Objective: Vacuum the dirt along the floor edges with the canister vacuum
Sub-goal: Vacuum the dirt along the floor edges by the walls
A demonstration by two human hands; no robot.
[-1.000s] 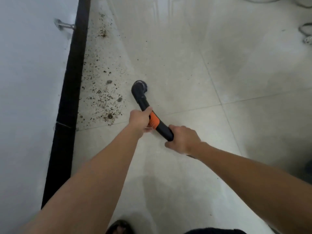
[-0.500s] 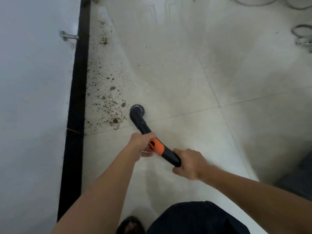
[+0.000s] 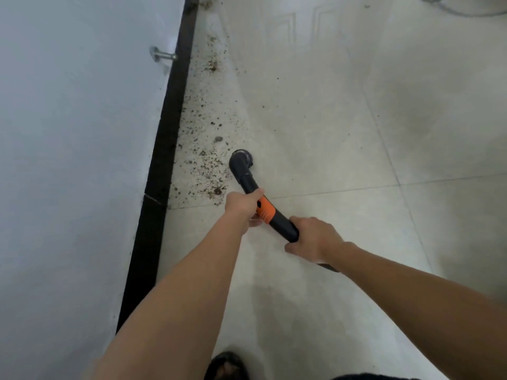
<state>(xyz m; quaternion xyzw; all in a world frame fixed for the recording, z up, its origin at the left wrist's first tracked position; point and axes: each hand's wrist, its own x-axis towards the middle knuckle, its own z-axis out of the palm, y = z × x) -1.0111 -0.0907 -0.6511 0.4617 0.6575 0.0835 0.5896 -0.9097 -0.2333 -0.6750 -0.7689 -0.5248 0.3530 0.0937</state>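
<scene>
The tiled floor [image 3: 343,127] meets the wall [image 3: 68,138] at a black baseboard [image 3: 164,149], the dirt [image 3: 205,171] strewn in a strip along it. The vacuum wand [image 3: 247,181] slants forward and left, its head [image 3: 241,158] just right of the dirt. The left hand [image 3: 242,205], nearer the dirt, grips by the orange band [image 3: 266,210]; the right hand [image 3: 312,239] grips the rear
</scene>
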